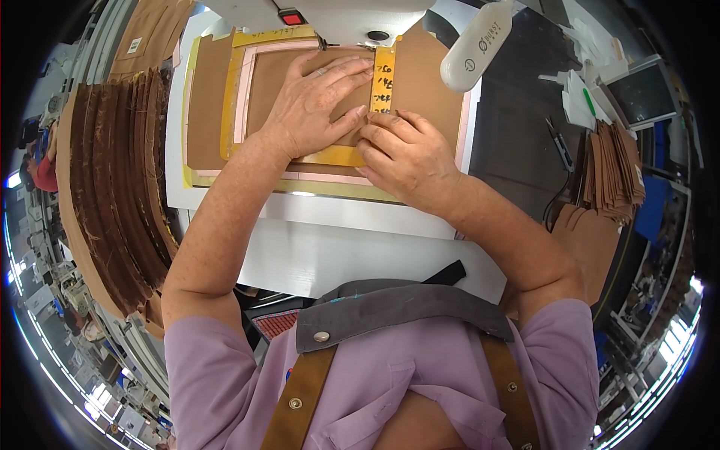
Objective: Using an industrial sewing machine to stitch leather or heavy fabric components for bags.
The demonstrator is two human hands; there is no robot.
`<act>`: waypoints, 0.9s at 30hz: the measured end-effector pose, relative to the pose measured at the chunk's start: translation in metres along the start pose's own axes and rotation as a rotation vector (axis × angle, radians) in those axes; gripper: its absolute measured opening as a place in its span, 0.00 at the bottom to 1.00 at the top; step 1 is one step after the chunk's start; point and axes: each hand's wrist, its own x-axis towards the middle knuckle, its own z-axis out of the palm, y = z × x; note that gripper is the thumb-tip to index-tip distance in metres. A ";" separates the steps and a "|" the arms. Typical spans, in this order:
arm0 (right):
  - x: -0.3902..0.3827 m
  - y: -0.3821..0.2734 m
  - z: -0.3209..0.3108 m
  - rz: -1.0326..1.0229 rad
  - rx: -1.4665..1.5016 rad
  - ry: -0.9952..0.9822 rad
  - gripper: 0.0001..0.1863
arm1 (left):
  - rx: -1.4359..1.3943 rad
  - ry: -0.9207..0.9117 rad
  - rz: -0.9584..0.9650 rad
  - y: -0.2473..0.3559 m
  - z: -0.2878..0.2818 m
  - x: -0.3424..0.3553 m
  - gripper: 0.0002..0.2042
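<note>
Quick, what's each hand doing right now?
Left hand: open, laid on the brown panel, holding nothing visible.
Right hand: fingers curled at the yellow frame; whether it grips or just presses can't be told.

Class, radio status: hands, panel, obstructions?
Left hand flat on brown panel; right hand at corner of yellow frame. Panel lies flat. Machine head just beyond.

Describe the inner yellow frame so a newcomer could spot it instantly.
Below the white machine head lies brown fabric. On it is the yellow frame, the right hand at its right strip, the left hand over its opening. Dark handwriting and deeper yellow distinguish it from the paler border outside.
</note>
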 end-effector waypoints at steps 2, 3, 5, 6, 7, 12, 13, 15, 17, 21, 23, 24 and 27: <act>0.000 0.000 0.001 0.001 0.001 0.010 0.11 | 0.003 0.002 0.005 0.000 0.001 0.001 0.24; 0.000 0.001 0.001 -0.009 -0.015 0.015 0.12 | 0.006 0.005 0.003 -0.001 0.001 0.001 0.24; 0.000 0.003 0.001 -0.014 -0.030 0.018 0.12 | 0.004 0.006 0.002 0.000 0.001 0.003 0.24; 0.002 0.004 0.001 0.001 -0.002 0.022 0.11 | -0.005 0.021 0.012 -0.001 0.000 0.004 0.24; 0.004 0.005 0.000 0.016 0.025 0.028 0.11 | -0.013 0.037 0.023 -0.002 -0.002 0.006 0.25; 0.004 0.009 0.003 0.017 0.003 0.030 0.10 | 0.060 0.015 0.004 0.003 -0.003 0.009 0.25; 0.005 0.010 0.003 0.023 0.010 0.039 0.10 | 0.083 0.000 -0.018 0.004 -0.004 0.010 0.25; 0.004 0.014 0.003 0.020 -0.014 0.034 0.10 | 0.112 0.006 -0.023 0.008 -0.003 0.013 0.25; 0.007 0.016 0.003 0.015 -0.034 0.032 0.11 | 0.143 0.010 -0.031 0.009 0.000 0.013 0.25; 0.009 0.026 0.006 0.042 -0.029 0.036 0.12 | 0.163 0.084 -0.033 0.008 0.003 0.020 0.17; 0.011 0.028 0.008 0.053 -0.009 0.050 0.12 | 0.168 0.102 -0.040 0.003 0.006 0.020 0.13; 0.011 0.029 0.008 0.074 0.001 0.039 0.14 | 0.155 0.178 -0.021 -0.003 0.014 0.018 0.12; 0.013 0.034 0.006 0.112 0.005 0.023 0.16 | 0.100 0.194 -0.037 -0.003 0.009 0.022 0.11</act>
